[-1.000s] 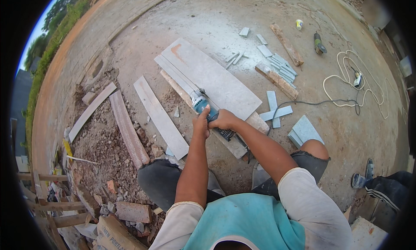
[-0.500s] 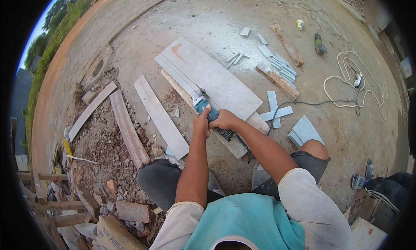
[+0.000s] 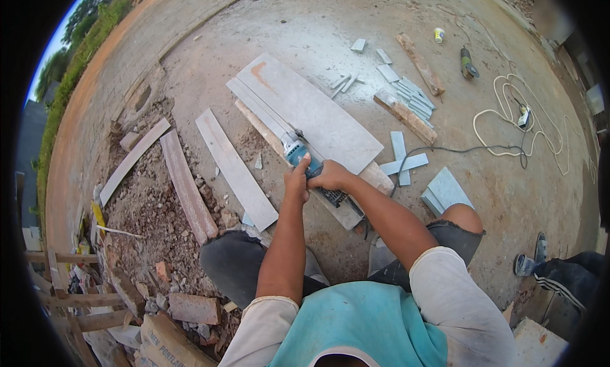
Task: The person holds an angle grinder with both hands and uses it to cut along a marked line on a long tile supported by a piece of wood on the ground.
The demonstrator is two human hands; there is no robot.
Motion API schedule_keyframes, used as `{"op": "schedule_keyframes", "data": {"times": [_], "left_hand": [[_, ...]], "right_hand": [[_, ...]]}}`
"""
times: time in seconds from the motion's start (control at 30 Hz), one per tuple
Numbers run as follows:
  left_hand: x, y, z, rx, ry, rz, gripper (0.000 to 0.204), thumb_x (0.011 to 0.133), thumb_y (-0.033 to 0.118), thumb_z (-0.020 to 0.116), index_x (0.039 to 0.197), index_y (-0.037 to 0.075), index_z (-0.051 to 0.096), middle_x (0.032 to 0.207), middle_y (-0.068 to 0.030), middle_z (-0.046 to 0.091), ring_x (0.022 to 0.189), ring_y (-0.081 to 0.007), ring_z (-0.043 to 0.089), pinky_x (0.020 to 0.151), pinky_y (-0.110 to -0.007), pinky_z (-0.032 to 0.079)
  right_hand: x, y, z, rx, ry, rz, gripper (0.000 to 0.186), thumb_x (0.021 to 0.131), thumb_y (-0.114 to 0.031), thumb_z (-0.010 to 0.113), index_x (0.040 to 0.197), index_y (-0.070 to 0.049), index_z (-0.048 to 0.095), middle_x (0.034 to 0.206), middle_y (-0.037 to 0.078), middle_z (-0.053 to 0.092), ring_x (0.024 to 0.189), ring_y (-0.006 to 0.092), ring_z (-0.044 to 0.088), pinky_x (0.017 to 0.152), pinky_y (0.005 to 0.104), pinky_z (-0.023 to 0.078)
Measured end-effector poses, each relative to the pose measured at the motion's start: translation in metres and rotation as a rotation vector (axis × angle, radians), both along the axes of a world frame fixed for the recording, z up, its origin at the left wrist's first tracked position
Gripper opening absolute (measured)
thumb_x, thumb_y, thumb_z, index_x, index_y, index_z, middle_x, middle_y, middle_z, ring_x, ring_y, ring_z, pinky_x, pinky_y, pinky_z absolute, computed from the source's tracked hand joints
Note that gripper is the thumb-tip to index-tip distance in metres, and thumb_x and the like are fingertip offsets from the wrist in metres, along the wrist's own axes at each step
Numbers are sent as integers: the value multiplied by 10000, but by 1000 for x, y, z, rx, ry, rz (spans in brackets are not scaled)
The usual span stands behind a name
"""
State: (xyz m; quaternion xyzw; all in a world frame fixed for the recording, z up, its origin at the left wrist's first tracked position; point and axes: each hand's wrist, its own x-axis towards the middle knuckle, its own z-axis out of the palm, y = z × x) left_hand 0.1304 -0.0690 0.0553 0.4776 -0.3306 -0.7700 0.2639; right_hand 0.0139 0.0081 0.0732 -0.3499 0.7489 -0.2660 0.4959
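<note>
Both of my hands are wrapped round one blue angle grinder (image 3: 294, 149). My left hand (image 3: 296, 181) grips the left side of its body, and my right hand (image 3: 330, 177) closes over the right side, touching the left. The grinder's disc sits against a large grey tile (image 3: 318, 113), at the lower end of a thin straight line that runs along the tile's left side. Underneath, the tile rests on pale planks or slabs (image 3: 376, 177). To the left lies a long narrow tile strip (image 3: 235, 167). The disc's cutting edge is too small to make out.
Two more strips (image 3: 185, 183) lie over rubble at the left. Small bluish tile pieces (image 3: 413, 100), wooden blocks (image 3: 406, 117) and a second grinder (image 3: 469, 64) are at the far right, near coiled white cable (image 3: 502, 116). Another person's leg (image 3: 565, 275) shows at the right edge.
Almost nothing differs. The view has shifted very slightly, and my hands keep the same hold on the grinder at nearly the same spot on the tile.
</note>
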Motion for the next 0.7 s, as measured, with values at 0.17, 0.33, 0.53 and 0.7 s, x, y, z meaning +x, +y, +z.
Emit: {"op": "schedule_keyframes", "data": {"times": [0.17,0.33,0.53,0.7], "left_hand": [[0,4,0,2,-17,18,432,822,240,777,1087,-43,587,969,-116,643,813,-223,656,726,-357,544],[2,6,-2,-4,-6,20,430,821,242,778,1082,-41,588,967,-113,644,811,-221,655,731,-356,544],[0,8,-1,-4,-7,13,426,817,250,779,1079,-27,589,960,-110,645,806,-227,657,736,-369,545],[2,6,-5,-4,-7,10,444,816,255,779,1094,-30,582,970,-114,642,813,-233,659,739,-372,547]], "right_hand": [[1,4,0,-8,-11,6,679,536,-438,807,927,105,692,911,238,698,848,318,689,754,346,524],[2,5,2,-13,-11,6,692,526,-441,807,922,115,693,913,251,697,849,329,694,753,351,530],[0,6,-2,-4,-6,5,699,523,-436,810,932,118,690,924,249,697,851,327,692,756,354,529],[1,4,-2,15,-16,22,622,560,-416,807,930,73,699,896,198,702,817,280,671,744,329,507]]}}
